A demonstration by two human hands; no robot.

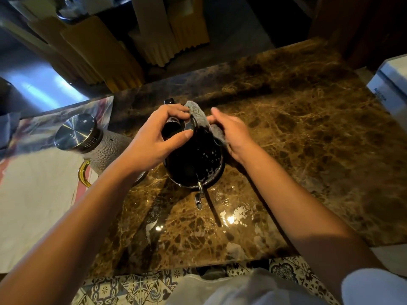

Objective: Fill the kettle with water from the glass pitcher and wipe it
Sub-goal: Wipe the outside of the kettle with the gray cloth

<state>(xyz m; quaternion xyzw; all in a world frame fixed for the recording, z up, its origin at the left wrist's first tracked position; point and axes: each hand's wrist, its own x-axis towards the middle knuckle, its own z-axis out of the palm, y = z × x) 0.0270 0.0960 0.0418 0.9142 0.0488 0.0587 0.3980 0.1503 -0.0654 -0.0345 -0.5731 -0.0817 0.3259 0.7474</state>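
Note:
A black kettle stands in the middle of the brown marble counter, its body speckled with water drops and its metal spout pointing toward me. My left hand grips the kettle's top around the lid. My right hand presses a grey cloth against the kettle's right side; the cloth wraps over the far rim. The glass pitcher, with a steel lid and a yellow handle, stands to the left of the kettle, partly hidden by my left forearm.
A light cloth mat covers the counter's left part under the pitcher. A white box sits at the right edge. Wet patches shine on the counter near the spout. Wooden boards and chairs stand beyond the far edge.

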